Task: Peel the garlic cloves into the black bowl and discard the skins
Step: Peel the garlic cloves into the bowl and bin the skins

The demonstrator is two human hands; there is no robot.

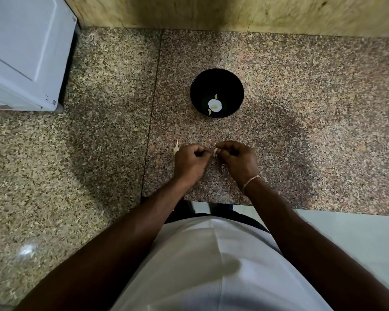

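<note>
A black bowl (pixel 217 93) stands on the speckled granite counter (pixel 301 108), with pale peeled garlic pieces (pixel 214 105) at its bottom. In front of it, my left hand (pixel 190 162) and my right hand (pixel 238 160) are close together, fingertips pinching a small pale garlic clove (pixel 215 151) between them. Most of the clove is hidden by my fingers. A garlic head remnant with its stalk (pixel 175 148) lies on the counter just left of my left hand.
A white appliance (pixel 25 52) occupies the far left corner of the counter. A tan stone wall (pixel 234 12) runs along the back. The counter's front edge (pixel 301 211) lies below my wrists, with pale floor beyond it at the right.
</note>
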